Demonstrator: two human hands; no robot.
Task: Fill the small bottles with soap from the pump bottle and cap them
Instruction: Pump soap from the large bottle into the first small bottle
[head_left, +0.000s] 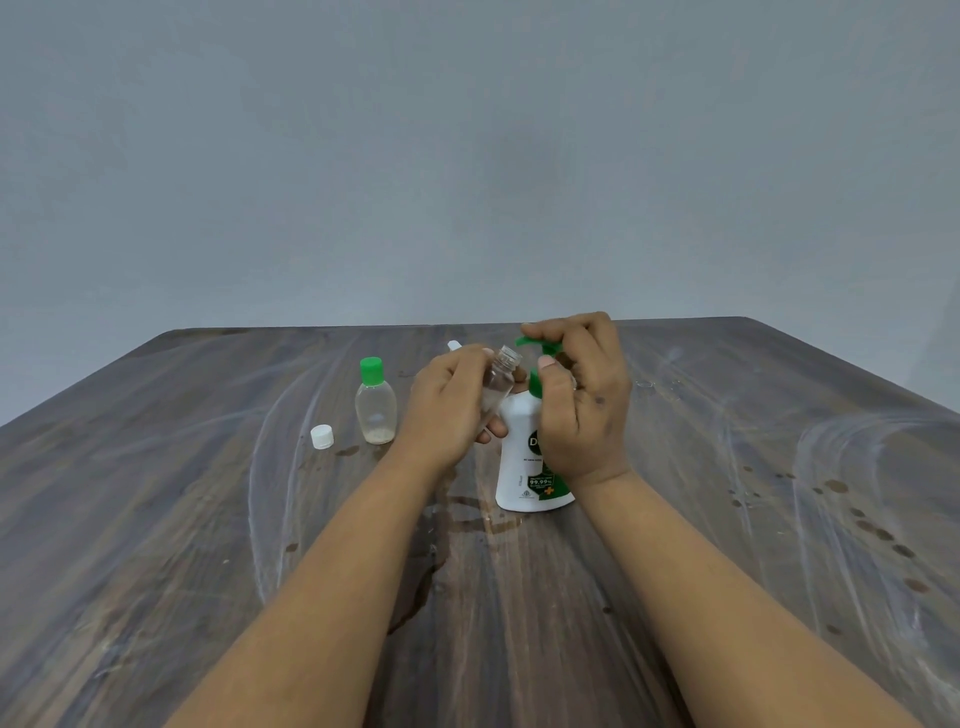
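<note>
A white pump bottle (522, 457) with a green pump head (535, 344) stands mid-table. My right hand (584, 395) curls over the pump head and neck, fingers on top of the pump. My left hand (449, 405) grips a small clear uncapped bottle (498, 382), tilted with its open mouth just left of the green spout. A second small clear bottle (376, 410) with a green cap stands upright to the left. A loose white cap (322, 436) lies on the table left of it. Behind my left hand a white tip (454, 345) pokes out; the rest is hidden.
The dark wood table (208, 545) has wet streaks and a spill (441, 525) in front of the pump bottle. Drops (878, 530) dot the right side. A grey wall stands behind the table's far edge.
</note>
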